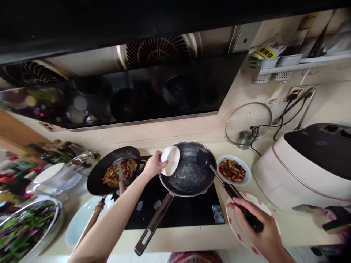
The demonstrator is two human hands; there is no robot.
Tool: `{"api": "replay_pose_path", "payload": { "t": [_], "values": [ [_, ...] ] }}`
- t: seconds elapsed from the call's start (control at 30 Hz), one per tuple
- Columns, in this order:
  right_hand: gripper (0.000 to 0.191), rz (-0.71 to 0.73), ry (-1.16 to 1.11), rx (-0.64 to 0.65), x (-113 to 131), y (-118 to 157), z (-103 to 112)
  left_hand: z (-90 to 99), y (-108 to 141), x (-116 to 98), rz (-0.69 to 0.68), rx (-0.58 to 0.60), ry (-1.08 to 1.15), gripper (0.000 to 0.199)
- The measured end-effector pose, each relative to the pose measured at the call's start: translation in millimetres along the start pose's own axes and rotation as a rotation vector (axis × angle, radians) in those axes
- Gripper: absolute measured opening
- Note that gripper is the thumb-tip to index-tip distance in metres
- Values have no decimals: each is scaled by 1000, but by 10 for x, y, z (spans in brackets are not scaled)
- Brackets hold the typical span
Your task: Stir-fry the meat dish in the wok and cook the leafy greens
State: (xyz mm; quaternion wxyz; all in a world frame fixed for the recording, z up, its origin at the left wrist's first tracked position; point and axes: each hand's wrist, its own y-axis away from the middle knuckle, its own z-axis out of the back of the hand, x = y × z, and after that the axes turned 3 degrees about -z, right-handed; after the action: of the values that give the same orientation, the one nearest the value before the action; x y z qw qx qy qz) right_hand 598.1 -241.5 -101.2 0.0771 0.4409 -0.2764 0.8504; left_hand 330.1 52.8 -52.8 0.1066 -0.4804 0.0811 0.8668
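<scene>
A small white bowl [171,161] is tilted over the left rim of a frying pan [189,177], and my left hand [155,165] grips it by the edge. Clear liquid with bubbles covers the pan's bottom. My right hand [256,223] is wrapped round the black handle of a spatula [203,159], whose dark blade rests at the pan's right side. The pan sits on a black cooktop [192,215], its long handle pointing toward the front left.
Left of the pan stands a wok [95,175] with cooked food and a spatula. Further left is a bowl of leafy greens [30,226]. On the right are a plate of cut vegetables [232,170], a dotted plate [236,226], a glass lid [248,122] and a white appliance [279,179].
</scene>
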Motion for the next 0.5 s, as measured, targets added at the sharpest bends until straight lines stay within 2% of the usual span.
{"api": "replay_pose_path", "payload": {
  "t": [0.1,0.2,0.37,0.5],
  "values": [
    [22,-289,-212,-100,-25,-71,-108,59,25,137,109,-20,118,35],
    [31,-467,-486,-158,-73,-139,-191,98,76,237,208,-32,231,33],
    [38,-598,-750,-271,-254,-169,-238,83,149,316,279,-35,347,30],
    [35,-612,-855,-301,-253,-224,-172,-7,126,357,314,-59,406,30]
  ]
}}
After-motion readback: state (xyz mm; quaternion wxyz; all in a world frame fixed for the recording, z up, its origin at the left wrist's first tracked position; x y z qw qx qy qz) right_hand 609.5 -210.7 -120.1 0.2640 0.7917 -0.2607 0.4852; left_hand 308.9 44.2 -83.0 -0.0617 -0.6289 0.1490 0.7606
